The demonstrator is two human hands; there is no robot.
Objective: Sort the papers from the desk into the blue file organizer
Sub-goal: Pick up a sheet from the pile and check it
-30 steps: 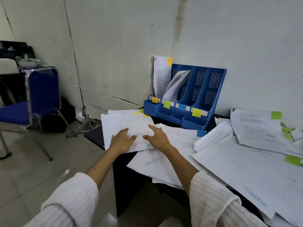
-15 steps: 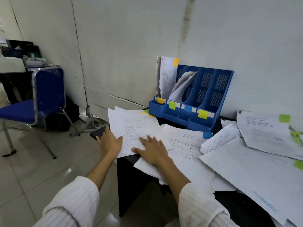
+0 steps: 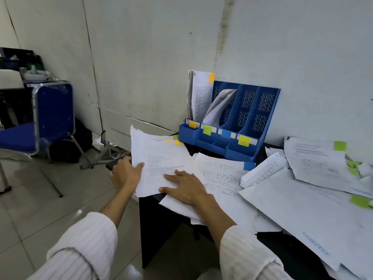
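the blue file organizer (image 3: pixel 240 126) is standing against the wall at the back edge of the desk (image 3: pixel 161 229), its four slots tagged at the front with orange, green, blue and yellow sticky notes, probably so each paper can be matched to a slot by its tab colour. the two leftmost slots are already holding papers; the two right ones are looking empty.

a small stack of printed sheets (image 3: pixel 159 164) is lying at the desk's front left corner, overhanging the left edge, with a yellow tab (image 3: pixel 178 142) showing at its far end near the organizer's base. that tab is likely what decides its slot.

the left hand (image 3: pixel 126 173) is gripping the overhanging left edge of this stack, thumb curled on top and fingers going underneath, which seems a way of getting under the sheets to lift them. the right hand (image 3: pixel 186 186) is lying flat, fingers straight and slightly spread, pressing on the stack's near right part, apparently keeping the sheets squared.

more loose papers (image 3: pixel 302 201), some with green tabs, are covering the desk toward its right edge, still unsorted.
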